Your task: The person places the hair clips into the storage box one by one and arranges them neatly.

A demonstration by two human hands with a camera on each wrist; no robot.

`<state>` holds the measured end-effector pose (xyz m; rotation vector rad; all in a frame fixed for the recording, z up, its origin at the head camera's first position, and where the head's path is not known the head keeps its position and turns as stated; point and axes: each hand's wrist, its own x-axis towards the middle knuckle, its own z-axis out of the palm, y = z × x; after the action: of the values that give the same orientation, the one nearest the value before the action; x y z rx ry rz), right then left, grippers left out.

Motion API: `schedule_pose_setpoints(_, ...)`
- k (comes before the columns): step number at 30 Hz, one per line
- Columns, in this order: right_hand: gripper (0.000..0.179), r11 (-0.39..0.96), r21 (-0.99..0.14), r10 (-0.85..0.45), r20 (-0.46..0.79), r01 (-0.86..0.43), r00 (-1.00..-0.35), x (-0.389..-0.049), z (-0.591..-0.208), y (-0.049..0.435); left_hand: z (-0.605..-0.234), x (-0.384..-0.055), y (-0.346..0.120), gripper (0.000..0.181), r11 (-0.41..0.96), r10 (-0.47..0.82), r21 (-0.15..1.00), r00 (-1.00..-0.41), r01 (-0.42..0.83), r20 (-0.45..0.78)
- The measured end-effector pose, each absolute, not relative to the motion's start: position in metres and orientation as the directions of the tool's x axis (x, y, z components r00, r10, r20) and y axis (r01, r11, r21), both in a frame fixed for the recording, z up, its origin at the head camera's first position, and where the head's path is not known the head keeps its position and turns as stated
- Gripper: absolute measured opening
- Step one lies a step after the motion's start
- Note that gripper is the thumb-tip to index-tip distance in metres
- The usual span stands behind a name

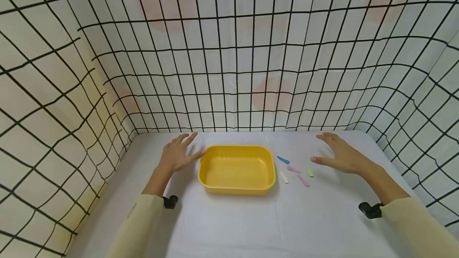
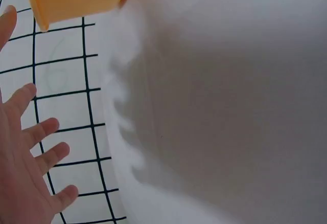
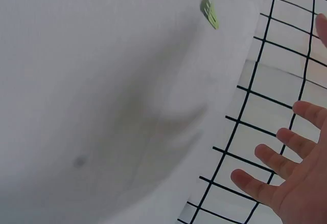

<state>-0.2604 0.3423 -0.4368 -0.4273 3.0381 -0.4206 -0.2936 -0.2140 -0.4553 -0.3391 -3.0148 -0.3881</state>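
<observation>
A yellow rectangular tray (image 1: 236, 191) stands in the middle of the white table. My left hand (image 1: 177, 155) is held just left of it, fingers spread, thumb tip right at the tray's left rim in the head view. To the tray's right lie several small snap hair clips: a blue clip (image 1: 283, 159), a white clip (image 1: 284, 177), a pink clip (image 1: 293, 169), another pink clip (image 1: 303, 180) and a green clip (image 1: 309, 171). My right hand (image 1: 340, 155) hovers right of the green clip, fingers apart and holding nothing. In the right wrist view the green clip (image 3: 209, 13) lies beyond the hand's shadow.
White walls with a black grid (image 1: 244, 63) rise behind the table and along both sides. White cloth (image 1: 229, 226) covers the tabletop. Each wrist wears a small black camera, such as the left camera (image 1: 170, 202).
</observation>
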Motion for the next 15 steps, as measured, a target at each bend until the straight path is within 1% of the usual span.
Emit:
schedule_pose_setpoints(5,0.097,0.906,-0.318,-0.29,0.014,-0.279,-0.957,-0.255,-0.447,0.337,-0.462,-0.289,-0.213,0.086,0.903,0.181,0.37,-0.974,0.218,0.132)
schedule_pose_setpoints(9,0.09,0.898,-0.343,-0.282,0.031,-0.275,-0.959,-0.253,-0.455,0.336,-0.465,-0.284,-0.208,0.081,0.854,0.182,0.474,-0.977,0.214,0.113)
schedule_pose_setpoints(11,0.086,0.897,-0.348,-0.275,0.039,-0.271,-0.961,-0.251,-0.46,0.336,-0.467,-0.28,-0.205,0.078,0.833,0.193,0.508,-0.976,0.219,0.104)
schedule_pose_setpoints(15,0.08,0.885,-0.375,-0.275,0.057,-0.276,-0.96,-0.247,-0.47,0.334,-0.472,-0.274,-0.199,0.072,0.808,0.215,0.538,-0.97,0.24,0.111)
